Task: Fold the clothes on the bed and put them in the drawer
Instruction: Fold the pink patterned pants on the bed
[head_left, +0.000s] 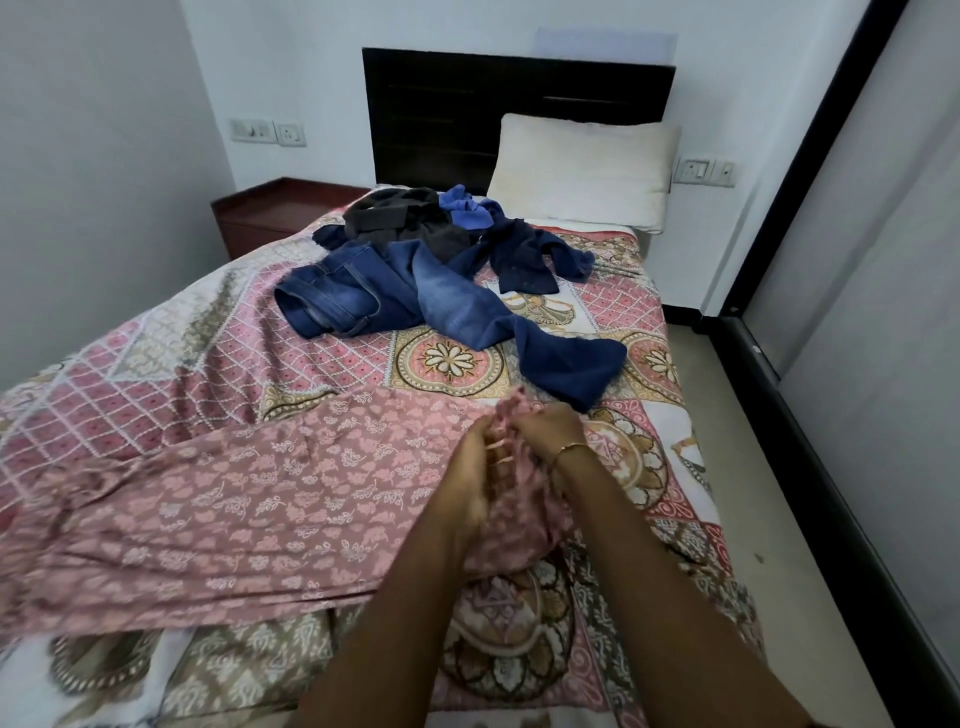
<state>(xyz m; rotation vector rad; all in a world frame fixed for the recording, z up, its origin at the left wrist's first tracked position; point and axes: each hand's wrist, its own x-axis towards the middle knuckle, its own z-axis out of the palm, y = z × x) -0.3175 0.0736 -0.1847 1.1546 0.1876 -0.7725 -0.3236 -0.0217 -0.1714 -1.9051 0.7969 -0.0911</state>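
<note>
A pink floral garment (234, 499) lies stretched across the near part of the bed (208, 364), reaching off to the left. My left hand (475, 467) and my right hand (545, 428) are together at its right end, both gripping the bunched fabric there. Farther up the bed lie blue jeans (441, 306), with a pile of dark and blue clothes (441, 223) behind them. No drawer can be made out.
A white pillow (582, 171) leans against the dark headboard (441, 104). A reddish-brown bedside table (270, 208) stands left of the bed. Bare floor (727, 415) runs along the right side next to a dark-framed sliding panel (857, 312).
</note>
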